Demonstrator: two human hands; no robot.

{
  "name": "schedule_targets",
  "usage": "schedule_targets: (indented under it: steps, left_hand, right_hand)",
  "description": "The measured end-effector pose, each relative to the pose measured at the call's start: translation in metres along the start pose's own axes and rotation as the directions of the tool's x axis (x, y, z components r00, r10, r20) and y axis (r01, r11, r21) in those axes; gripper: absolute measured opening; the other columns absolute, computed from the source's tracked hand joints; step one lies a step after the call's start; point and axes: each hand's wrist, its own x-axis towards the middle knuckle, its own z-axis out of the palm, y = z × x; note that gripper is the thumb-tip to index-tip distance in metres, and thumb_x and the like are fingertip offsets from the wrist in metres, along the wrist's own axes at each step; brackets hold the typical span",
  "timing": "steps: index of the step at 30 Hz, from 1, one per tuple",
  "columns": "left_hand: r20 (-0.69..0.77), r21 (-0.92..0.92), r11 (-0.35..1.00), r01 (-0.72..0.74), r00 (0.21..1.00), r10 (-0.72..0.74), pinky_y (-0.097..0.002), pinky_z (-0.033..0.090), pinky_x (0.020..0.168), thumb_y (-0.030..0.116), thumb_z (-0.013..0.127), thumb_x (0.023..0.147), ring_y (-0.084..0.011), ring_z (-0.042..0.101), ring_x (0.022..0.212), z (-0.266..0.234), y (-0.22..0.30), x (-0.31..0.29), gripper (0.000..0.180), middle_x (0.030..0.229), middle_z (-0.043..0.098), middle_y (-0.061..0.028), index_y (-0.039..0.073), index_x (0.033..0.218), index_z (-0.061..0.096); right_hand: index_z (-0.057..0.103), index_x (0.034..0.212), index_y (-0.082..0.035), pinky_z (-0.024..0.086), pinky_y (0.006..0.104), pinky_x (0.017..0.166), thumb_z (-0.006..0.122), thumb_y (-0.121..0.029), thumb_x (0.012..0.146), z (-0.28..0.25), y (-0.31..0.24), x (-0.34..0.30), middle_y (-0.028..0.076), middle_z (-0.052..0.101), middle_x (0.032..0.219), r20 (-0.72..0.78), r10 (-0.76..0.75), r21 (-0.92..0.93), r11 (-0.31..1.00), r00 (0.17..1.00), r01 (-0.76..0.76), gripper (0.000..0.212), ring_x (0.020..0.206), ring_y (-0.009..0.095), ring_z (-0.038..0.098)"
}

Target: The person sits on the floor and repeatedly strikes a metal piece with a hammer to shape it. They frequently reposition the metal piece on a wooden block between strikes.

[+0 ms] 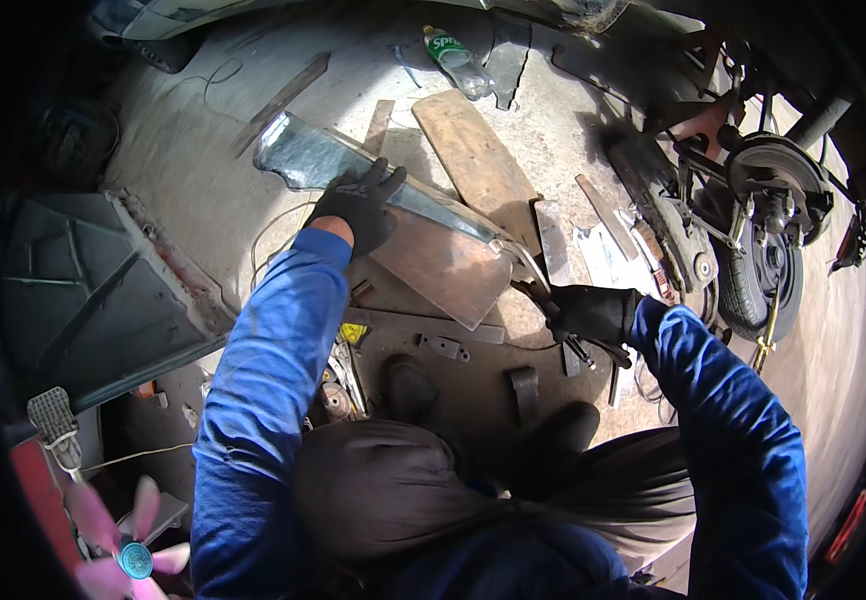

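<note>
A long, tapered sheet-metal panel, bluish and shiny, slants across the middle over a flat brown metal plate. My left hand, in a black glove, grips the panel near its middle, with the fingers over its upper edge. At the narrow right end, the jaws of a pair of pliers meet the metal. My right hand, gloved in black too, is closed round the pliers, whose handle ends stick out below it. The glove hides most of the tool.
A wooden board lies beyond the panel, with a green-labelled plastic bottle farther off. Metal strips and scraps surround my feet. A wheel and hub assembly stands at right. A dark panel and a pink-bladed fan are at left.
</note>
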Motion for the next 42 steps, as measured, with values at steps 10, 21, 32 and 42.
schedule_targets:
  steps: [10,21,32,42]
  left_hand:
    - [0.066,0.069,0.996,0.054,0.996,-0.059,-0.0512,0.029,0.133,0.032,0.058,0.101,-0.0465,0.037,0.159,-0.012,0.004,0.005,0.079,0.183,0.021,-0.0080,0.030,0.175,0.028]
    - [0.176,0.083,0.995,0.057,0.982,-0.071,-0.0558,0.027,0.133,0.028,0.052,0.105,-0.0428,0.026,0.166,-0.010,-0.002,0.018,0.081,0.186,0.009,-0.0020,0.037,0.177,0.014]
    - [0.155,0.123,0.990,0.069,0.984,-0.088,-0.0539,0.030,0.131,0.025,0.056,0.102,-0.0422,0.031,0.164,-0.013,0.003,0.012,0.084,0.186,0.011,-0.0027,0.035,0.177,0.018]
    - [0.069,0.112,0.992,0.055,0.996,-0.063,-0.0521,0.029,0.131,0.024,0.058,0.102,-0.0421,0.032,0.163,-0.010,0.004,0.003,0.083,0.185,0.016,-0.0038,0.033,0.176,0.022]
  right_hand:
    - [0.033,0.171,-0.009,0.056,0.0427,0.071,0.068,-0.020,0.098,0.030,0.028,-0.010,0.016,0.068,0.082,0.001,0.027,-0.198,0.980,1.000,-0.027,0.082,0.076,0.029,0.069]
    - [0.035,0.170,-0.009,0.057,0.0454,0.084,0.069,-0.016,0.100,0.099,0.000,-0.086,0.024,0.067,0.114,0.115,-0.099,-0.136,0.984,0.988,0.115,0.078,0.092,0.031,0.069]
    - [0.059,0.144,0.003,0.054,0.0424,0.102,0.071,-0.023,0.102,0.155,-0.050,-0.015,0.020,0.069,0.125,-0.040,-0.508,0.100,0.854,0.860,0.510,0.050,0.111,0.030,0.067]
    - [0.069,0.132,-0.004,0.057,0.0423,0.095,0.074,-0.022,0.096,0.134,0.049,-0.066,0.021,0.070,0.116,-0.043,-0.013,0.303,0.953,0.999,0.025,0.041,0.107,0.034,0.069]
